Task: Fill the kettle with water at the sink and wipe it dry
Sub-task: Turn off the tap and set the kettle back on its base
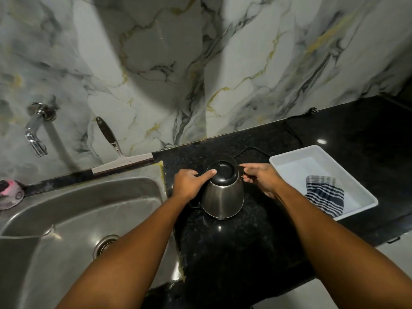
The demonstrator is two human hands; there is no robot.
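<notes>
A steel kettle (224,197) with a black lid (223,172) stands on the black counter (223,246), just right of the sink (89,186). My left hand (189,184) grips its left side near the handle, thumb lying across the lid. At the kettle's upper right rim, the fingers of my right hand (260,177) are pinched; what they pinch is too small to tell. A dark-and-white striped cloth (325,195) lies in a white tray (365,198) to the right. The tap (36,139) is on the wall above the sink's far left.
The kettle's round base (219,158) and its cord (252,150) lie just behind the kettle. A squeegee (120,157) leans on the marble wall behind the sink. A pink scrubber (11,192) sits at the sink's left rim. The counter edge runs close to me.
</notes>
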